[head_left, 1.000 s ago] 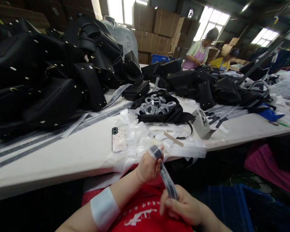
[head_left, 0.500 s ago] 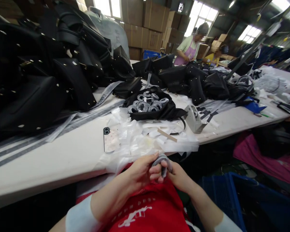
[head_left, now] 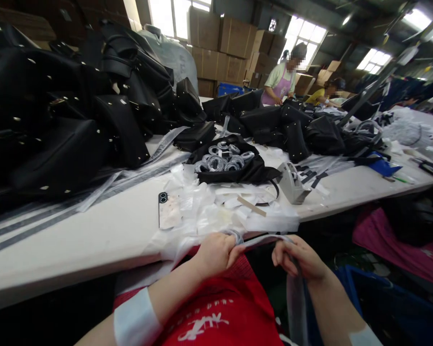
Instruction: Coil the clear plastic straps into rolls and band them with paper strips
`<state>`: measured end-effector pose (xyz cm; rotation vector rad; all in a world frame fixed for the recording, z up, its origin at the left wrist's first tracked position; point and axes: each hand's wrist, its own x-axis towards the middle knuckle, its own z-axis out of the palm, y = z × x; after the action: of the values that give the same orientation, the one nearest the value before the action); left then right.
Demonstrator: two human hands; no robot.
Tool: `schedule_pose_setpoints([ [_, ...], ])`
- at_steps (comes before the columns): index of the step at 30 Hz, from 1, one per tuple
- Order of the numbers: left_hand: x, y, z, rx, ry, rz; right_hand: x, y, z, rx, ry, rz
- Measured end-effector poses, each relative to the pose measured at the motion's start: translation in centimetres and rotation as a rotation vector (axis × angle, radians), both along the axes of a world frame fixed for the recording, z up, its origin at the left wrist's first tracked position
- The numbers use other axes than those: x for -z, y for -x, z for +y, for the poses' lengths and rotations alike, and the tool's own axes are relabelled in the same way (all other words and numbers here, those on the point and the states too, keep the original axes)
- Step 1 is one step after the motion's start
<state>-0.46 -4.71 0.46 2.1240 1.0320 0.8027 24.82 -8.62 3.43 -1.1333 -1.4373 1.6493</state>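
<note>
A plastic-wrapped dark strap [head_left: 263,239] runs between my two hands just off the table's front edge. Its coiled part sits in my left hand [head_left: 218,254], the fingers closed around it. My right hand [head_left: 299,257] grips the strap farther along, and a loose length hangs below it toward the floor. On the table beyond lies a black cloth bag [head_left: 234,177] filled with several wrapped strap coils [head_left: 216,162]. White plastic scraps [head_left: 202,211] lie between that bag and my hands.
Black bags [head_left: 68,154] are heaped at the left and along the back. A phone [head_left: 169,211] lies on the white table [head_left: 104,235]; a grey tape dispenser [head_left: 293,185] stands near its edge. A blue crate [head_left: 368,298] is below right. Two people [head_left: 281,79] work behind.
My hands were together around the coil. The right hand has moved away to the right, drawing out a length of strap that now spans the gap and hangs down.
</note>
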Motion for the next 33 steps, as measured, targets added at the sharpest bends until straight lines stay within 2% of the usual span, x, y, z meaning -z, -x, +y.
schedule_pose_setpoints([
  [2, -0.9, -0.4, -1.2, 0.036, 0.276, -0.041, 0.4, -1.3, 1.4, 0.032, -0.043, -0.25],
  [4, -1.8, -0.6, -1.8, 0.073, 0.65, -0.174, 0.8, -1.4, 1.7, 0.027, -0.161, -0.434],
  [6, -2.5, -0.6, -1.9, 0.091, 1.005, -0.365, 1.2, -0.4, 1.2, -0.046, -0.264, -0.484],
  [8, -2.8, -0.6, -1.5, 0.09, 1.24, -0.557, 1.8, 1.2, 0.3, -0.119, -0.283, -0.458],
  [10, -3.1, -0.4, -1.0, 0.065, 1.362, -0.723, 2.6, 2.8, -0.4, -0.101, -0.257, -0.444],
  [12, -3.4, -0.1, -0.4, 0.028, 1.43, -0.853, 3.6, 3.6, -0.6, -0.01, -0.225, -0.446],
  [14, -3.9, 0.3, 0.2, -0.01, 1.473, -0.965, 4.6, 3.7, -0.5, 0.051, -0.193, -0.444],
  [16, -4.5, 0.9, 0.8, -0.031, 1.496, -1.047, 5.4, 3.3, -0.3, 0.026, -0.161, -0.436],
  [19, -5.5, 1.8, 1.5, -0.058, 1.482, -1.145, 5.8, 2.8, -0.4, -0.083, -0.114, -0.428],
  [21, -6.0, 2.1, 2.2, -0.098, 1.4, -1.215, 5.6, 3.2, -0.8, -0.155, -0.097, -0.425],
  [23, -6.2, 2.1, 2.9, -0.139, 1.226, -1.275, 5.1, 4.3, -1.4, -0.231, -0.095, -0.4],
  [25, -5.8, 1.7, 3.4, -0.219, 0.917, -1.274, 4.1, 5.4, -2.2, -0.312, -0.094, -0.332],
  [27, -4.9, 1.1, 3.5, -0.326, 0.563, -1.098, 2.9, 6.0, -2.8, -0.371, -0.06, -0.219],
  [29, -3.7, 0.5, 2.9, -0.347, 0.313, -0.768, 1.7, 5.6, -2.9, -0.322, -0.008, -0.072],
  [31, -2.7, 0.1, 1.8, -0.208, 0.22, -0.44, 1.0, 4.2, -2.4, -0.176, 0.021, 0.037],
  [33, -2.1, -0.1, 0.6, -0.017, 0.21, -0.232, 1.1, 2.3, -1.5, -0.087, 0.043, 0.033],
])
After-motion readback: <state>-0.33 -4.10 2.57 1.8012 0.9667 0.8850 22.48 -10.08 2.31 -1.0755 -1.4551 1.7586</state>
